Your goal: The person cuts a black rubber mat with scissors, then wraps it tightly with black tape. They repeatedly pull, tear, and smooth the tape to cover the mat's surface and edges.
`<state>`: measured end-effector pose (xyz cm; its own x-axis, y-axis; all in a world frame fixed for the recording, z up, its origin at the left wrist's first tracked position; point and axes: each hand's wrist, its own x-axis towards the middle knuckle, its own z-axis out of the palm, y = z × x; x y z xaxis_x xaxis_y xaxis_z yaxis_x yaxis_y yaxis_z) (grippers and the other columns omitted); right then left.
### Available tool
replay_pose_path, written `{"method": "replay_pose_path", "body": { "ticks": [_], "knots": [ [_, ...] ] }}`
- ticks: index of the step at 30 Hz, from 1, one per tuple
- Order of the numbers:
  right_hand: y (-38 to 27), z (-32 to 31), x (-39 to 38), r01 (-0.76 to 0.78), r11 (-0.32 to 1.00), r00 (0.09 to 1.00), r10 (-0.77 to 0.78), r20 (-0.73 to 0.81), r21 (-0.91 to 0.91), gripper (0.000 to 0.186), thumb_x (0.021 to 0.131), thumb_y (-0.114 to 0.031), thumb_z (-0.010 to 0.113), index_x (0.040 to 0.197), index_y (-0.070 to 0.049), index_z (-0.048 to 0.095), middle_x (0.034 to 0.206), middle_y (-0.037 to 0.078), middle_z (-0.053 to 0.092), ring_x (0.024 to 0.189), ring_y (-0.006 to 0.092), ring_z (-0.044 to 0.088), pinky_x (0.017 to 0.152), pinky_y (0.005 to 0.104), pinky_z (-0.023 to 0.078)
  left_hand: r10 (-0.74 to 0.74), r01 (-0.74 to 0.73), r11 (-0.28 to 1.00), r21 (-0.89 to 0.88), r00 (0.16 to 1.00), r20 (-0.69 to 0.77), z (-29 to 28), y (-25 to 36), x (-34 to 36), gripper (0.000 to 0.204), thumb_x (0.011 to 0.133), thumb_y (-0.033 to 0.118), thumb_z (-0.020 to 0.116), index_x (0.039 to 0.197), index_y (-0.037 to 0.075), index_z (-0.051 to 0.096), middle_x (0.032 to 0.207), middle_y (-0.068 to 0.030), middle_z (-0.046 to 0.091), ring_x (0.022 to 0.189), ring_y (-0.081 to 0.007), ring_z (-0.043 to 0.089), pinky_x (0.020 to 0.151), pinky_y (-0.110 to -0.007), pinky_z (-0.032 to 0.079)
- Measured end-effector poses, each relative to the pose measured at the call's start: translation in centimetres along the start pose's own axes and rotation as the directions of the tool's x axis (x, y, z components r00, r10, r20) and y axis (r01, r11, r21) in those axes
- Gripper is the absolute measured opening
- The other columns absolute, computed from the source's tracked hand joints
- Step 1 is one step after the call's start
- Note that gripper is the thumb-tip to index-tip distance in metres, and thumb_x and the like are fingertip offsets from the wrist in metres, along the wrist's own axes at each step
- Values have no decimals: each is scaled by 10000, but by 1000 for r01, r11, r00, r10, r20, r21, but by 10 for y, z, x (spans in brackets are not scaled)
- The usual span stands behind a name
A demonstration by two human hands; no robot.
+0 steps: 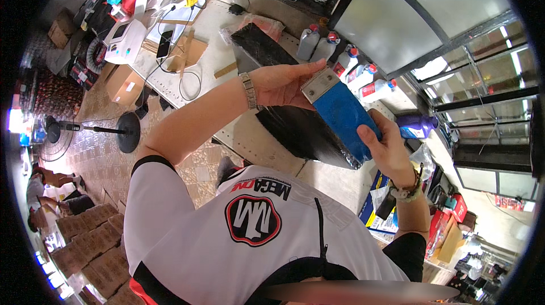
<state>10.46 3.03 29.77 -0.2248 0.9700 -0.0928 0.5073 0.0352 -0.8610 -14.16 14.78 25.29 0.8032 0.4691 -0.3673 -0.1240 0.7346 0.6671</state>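
A flat, blue rectangular block with a silver metal plate fixed by screws at its upper end is held up at a slant between my hands. My right hand grips its lower right part, thumb across the face. At the metal end is my left hand, its thumb stretched out along the top and its other fingers partly hidden behind the block. Under both hands a long package wrapped in black plastic lies across the white worktable, partly covered by the block and my left hand.
Several bottles with red and blue caps line the table's far right, with a purple container beyond. To the left lie a phone, cardboard pieces and cables. A fan stands on the floor; stacked brown cartons are behind it.
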Motion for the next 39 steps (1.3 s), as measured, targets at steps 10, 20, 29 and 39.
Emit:
{"method": "replay_pose_path", "body": {
  "ticks": [10,20,29,39],
  "knots": [
    [1,24,34,-19,994,998,13,57,105,488,860,-442,692,922,34,603,673,46,578,619,82,503,551,259,420,63,-64,998,-11,994,-90,-71,-3,17,328,944,334,613,1136,69,638,1041,-23,667,914,-121,641,830,-292,540],
    [-3,31,80,-208,964,977,195,90,164,586,867,-509,652,989,64,654,744,91,661,649,112,601,611,267,484,364,-7,880,475,653,-665,-266,120,-16,255,944,197,592,1164,86,658,1023,51,672,619,-9,489,539,-154,408],
    [12,42,97,-148,987,988,151,45,-66,665,836,-583,629,927,75,679,723,174,672,662,234,658,648,349,508,492,484,442,755,573,-655,-327,60,39,727,911,517,460,1438,47,286,1126,-182,583,948,-276,563,770,-336,476],
    [47,-41,-38,-247,957,963,261,73,-154,641,819,-579,660,855,61,672,589,100,570,541,179,566,507,327,431,671,603,57,796,567,-477,-263,51,65,891,902,717,238,1536,105,102,1367,-268,488,1258,-422,485,1074,-465,354]
  ]
}}
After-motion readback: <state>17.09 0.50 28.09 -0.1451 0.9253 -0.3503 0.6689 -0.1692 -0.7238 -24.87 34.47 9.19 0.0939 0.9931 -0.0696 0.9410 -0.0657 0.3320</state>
